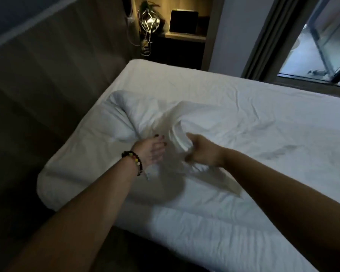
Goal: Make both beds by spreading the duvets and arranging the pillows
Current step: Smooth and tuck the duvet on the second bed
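Observation:
A white duvet point(98, 146) lies rumpled over the near left part of the bed point(263, 118), whose white sheet shows bare toward the window. A bunched fold of the duvet rises at the middle. My right hand point(201, 152) grips that bunched fabric in a fist. My left hand point(152, 152), with a beaded bracelet at the wrist, lies just left of it, palm turned up and fingers curled loosely against the cloth; whether it holds the cloth is blurred. No pillow shows.
A padded headboard wall point(53, 61) runs along the left. A lit wooden shelf point(185, 34) with a dark box and hanging cables stands behind the bed's far corner. A window point(322, 46) with a curtain is at the right. Dark floor lies below the bed's near edge.

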A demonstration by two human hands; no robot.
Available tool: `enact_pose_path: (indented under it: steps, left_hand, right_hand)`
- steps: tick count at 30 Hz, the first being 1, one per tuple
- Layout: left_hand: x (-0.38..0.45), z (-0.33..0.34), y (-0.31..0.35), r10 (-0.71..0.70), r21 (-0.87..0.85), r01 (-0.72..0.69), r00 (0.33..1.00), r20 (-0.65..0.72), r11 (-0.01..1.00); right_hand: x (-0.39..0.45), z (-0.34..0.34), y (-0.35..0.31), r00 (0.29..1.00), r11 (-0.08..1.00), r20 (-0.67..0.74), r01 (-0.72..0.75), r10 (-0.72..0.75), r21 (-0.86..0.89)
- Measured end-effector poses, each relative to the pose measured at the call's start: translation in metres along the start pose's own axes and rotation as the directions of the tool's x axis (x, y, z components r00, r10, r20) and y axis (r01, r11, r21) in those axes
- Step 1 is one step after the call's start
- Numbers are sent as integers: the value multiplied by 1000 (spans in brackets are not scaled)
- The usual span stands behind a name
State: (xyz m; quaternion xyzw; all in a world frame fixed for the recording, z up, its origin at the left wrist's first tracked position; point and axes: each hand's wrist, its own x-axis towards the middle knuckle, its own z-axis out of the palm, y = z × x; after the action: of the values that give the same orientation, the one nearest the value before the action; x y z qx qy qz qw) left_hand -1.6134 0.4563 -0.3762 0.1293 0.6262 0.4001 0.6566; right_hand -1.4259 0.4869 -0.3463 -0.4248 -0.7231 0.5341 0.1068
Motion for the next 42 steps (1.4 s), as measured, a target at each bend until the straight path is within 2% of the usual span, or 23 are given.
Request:
enact_pose_path:
  steps: [2, 5, 7, 10, 11, 13, 14, 17, 19, 20, 21, 23, 25, 27, 28, 29, 30, 32, 33, 35, 37, 40, 42]
  left_hand:
    - [5, -24, 35, 66, 36, -65, 997, -27, 997]
    - [9, -29, 61, 48, 250, -61, 997, 59, 966]
    - [14, -17, 54, 7, 480, -50, 996, 91, 876]
    - [27, -3, 19, -115, 831, 11, 991, 63, 556]
    - [32, 0, 3, -163, 870, 52, 986, 33, 491]
    - [40, 0, -29, -189, 885, 118, 981, -35, 450]
    - [41, 0, -42, -160, 880, 132, 985, -65, 457]
    - [35, -2, -72, 71, 846, 109, 983, -170, 521]
    - [33, -4, -81, 183, 836, 44, 968, -170, 547]
    - [31, -5, -82, 207, 823, 6, 967, -149, 568]
    - [29, -5, -82, 225, 793, -34, 965, -132, 609]
    - [19, -6, -79, 270, 706, -120, 957, -104, 698]
    - [3, -5, -77, 315, 584, -209, 945, -85, 785]
    - [-17, -6, -76, 290, 446, -243, 956, -39, 861]
    - [-25, -8, -76, 259, 372, -241, 966, 2, 896]
    - [-32, -10, -77, 229, 316, -231, 972, 45, 920]
    - [-37, -13, -77, 210, 280, -227, 974, 88, 933]
    - [-46, -14, -77, 215, 226, -246, 965, 151, 943]
    - [-51, -12, -77, 227, 204, -257, 960, 162, 945]
    - [-56, -9, -75, 228, 171, -258, 958, 174, 951]
    - [-61, -10, -68, 193, 210, -232, 963, 189, 950]
    - [-61, -16, -49, 120, 243, -153, 982, 145, 958]
    - [-64, -16, -32, 88, 261, -110, 991, 96, 959]
  right_hand:
    - [-1, 23, -4, 966, 964, 257, 59, 9, -257]
    - [-9, 53, 4, 880, 931, 450, 25, 152, -364]
    - [-16, 62, 11, 853, 932, 479, -22, 207, -362]
    - [-25, 66, 25, 873, 930, 447, -20, 195, -366]
    - [-28, 68, 31, 881, 937, 438, -14, 177, -350]
    - [-34, 71, 44, 899, 948, 405, -34, 167, -315]
    - [-38, 71, 49, 900, 956, 400, -55, 172, -287]
    - [-53, 72, 65, 919, 972, 371, -53, 137, -227]
    - [-61, 71, 74, 914, 983, 381, -78, 137, -168]
    - [-63, 70, 78, 912, 986, 376, -152, 167, -69]
    - [-65, 66, 77, 914, 960, 349, -260, 208, 108]
    - [-64, 56, 77, 908, 758, 242, -418, 341, 501]
    - [-52, 43, 81, 829, 465, 162, -450, 536, 763]
    - [-36, 28, 85, 755, 239, 176, -406, 632, 882]
    - [-28, 23, 84, 756, 184, 213, -403, 619, 896]
    - [-22, 21, 82, 775, 178, 258, -428, 577, 886]
    - [-17, 21, 81, 783, 225, 289, -473, 551, 852]
    - [-13, 23, 73, 729, 340, 301, -589, 615, 733]
    - [-15, 24, 69, 694, 347, 291, -623, 659, 701]
    - [-14, 23, 63, 660, 256, 277, -592, 698, 764]
    - [-7, 15, 60, 649, 246, 142, -469, 748, 848]
    - [4, -7, 46, 605, 359, -81, -355, 792, 863]
    - [11, -25, 24, 667, 512, -254, -222, 701, 830]
